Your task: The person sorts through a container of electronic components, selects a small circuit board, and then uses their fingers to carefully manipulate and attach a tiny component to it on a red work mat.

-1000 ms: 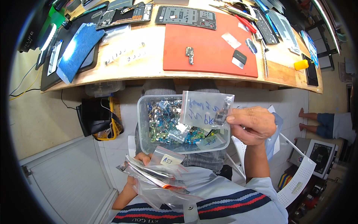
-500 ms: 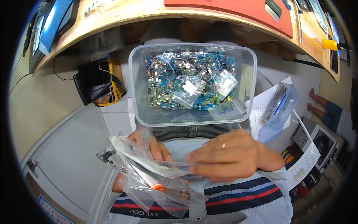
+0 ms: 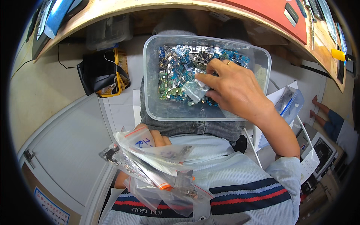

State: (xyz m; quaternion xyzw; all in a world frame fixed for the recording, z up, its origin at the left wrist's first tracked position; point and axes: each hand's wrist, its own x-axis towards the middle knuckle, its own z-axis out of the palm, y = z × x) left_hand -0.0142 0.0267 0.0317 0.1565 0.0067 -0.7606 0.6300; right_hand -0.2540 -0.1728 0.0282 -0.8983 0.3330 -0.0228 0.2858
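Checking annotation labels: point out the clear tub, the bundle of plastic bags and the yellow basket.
Clear tub point(image 3: 168, 110): head view, on its near wall.
Bundle of plastic bags point(image 3: 153, 161): head view, about mid-bundle.
Yellow basket point(image 3: 119, 58): head view, on its lattice side.

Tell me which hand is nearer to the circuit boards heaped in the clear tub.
Right. The right hand is over the circuit boards; the left hand is outside the clear tub, nearer the person's body, holding plastic bags.

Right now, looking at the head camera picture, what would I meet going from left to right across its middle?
Yellow basket → big clear tub → bluish plastic box → another person's legs.
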